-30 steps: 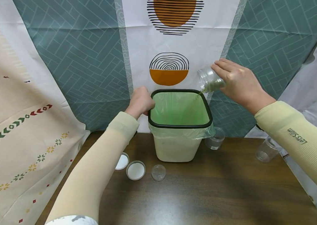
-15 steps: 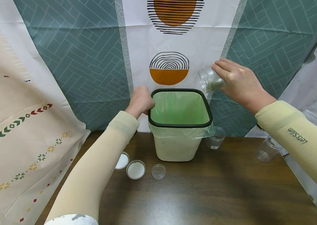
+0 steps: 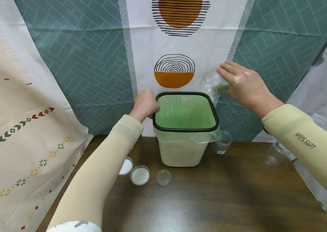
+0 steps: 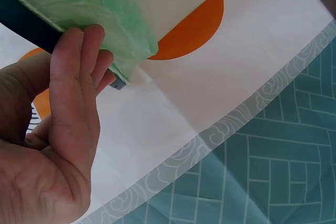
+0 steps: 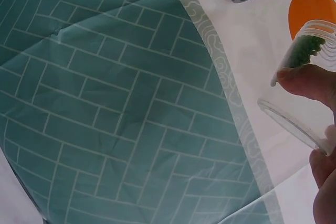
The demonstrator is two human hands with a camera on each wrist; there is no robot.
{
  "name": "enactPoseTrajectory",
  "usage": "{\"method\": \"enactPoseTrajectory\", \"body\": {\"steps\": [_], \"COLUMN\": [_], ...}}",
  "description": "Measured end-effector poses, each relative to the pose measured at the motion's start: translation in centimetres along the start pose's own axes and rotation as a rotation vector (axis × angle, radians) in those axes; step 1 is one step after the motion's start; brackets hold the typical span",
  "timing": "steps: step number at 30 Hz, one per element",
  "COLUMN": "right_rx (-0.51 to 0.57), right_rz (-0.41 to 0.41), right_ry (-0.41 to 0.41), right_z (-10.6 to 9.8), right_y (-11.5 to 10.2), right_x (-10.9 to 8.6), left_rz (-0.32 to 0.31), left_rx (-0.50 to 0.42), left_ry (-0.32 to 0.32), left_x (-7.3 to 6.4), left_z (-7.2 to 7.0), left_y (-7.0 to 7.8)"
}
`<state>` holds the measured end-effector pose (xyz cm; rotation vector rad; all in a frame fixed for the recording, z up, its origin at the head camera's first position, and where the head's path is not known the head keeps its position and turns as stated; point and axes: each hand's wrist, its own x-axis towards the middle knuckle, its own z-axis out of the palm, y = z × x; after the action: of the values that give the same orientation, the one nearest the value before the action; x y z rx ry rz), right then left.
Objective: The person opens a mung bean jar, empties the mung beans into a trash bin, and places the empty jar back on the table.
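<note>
A pale trash can (image 3: 183,151) with a black rim and a green plastic liner (image 3: 185,112) stands upright on the table. My left hand (image 3: 145,103) grips its left rim. In the left wrist view, the fingers (image 4: 73,77) lie over the liner and the thumb is on the opposite side of the rim. My right hand (image 3: 246,85) holds a clear jar (image 3: 214,84) tilted, its mouth pointing down and left above the can's right rim corner. Small green bits (image 5: 304,51) lie inside the jar, along its lower wall.
On the dark wooden table (image 3: 224,199), a small clear lid (image 3: 163,178) and white-lined lids (image 3: 140,175) lie in front of the can. One clear jar (image 3: 222,141) stands behind the can's right side; another clear jar (image 3: 275,155) is near the table's right edge. Patterned cloth (image 3: 94,64) hangs behind.
One second ago green bits were spilling from the jar's mouth into the can; now none show falling. The right hand and jar have shifted very slightly left. The left hand has stayed put.
</note>
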<state>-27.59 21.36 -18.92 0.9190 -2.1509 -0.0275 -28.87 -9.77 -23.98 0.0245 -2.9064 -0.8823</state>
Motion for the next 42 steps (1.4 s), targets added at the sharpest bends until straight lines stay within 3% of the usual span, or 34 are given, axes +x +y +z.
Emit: {"method": "enactPoseTrajectory", "body": {"steps": [23, 42], "right_rx": [-0.003, -0.016], "right_rz": [-0.031, -0.068], "right_ry": [-0.004, 0.034], "right_z": [0.31, 0.61], "right_y": [-0.03, -0.02], "right_x": [0.0, 0.36], "left_rz": [0.018, -0.005], "left_rx": [0.017, -0.003], "left_ry": [0.008, -0.003], "left_x": [0.07, -0.03], "left_z": [0.06, -0.01], "left_y": [-0.07, 0.12]}}
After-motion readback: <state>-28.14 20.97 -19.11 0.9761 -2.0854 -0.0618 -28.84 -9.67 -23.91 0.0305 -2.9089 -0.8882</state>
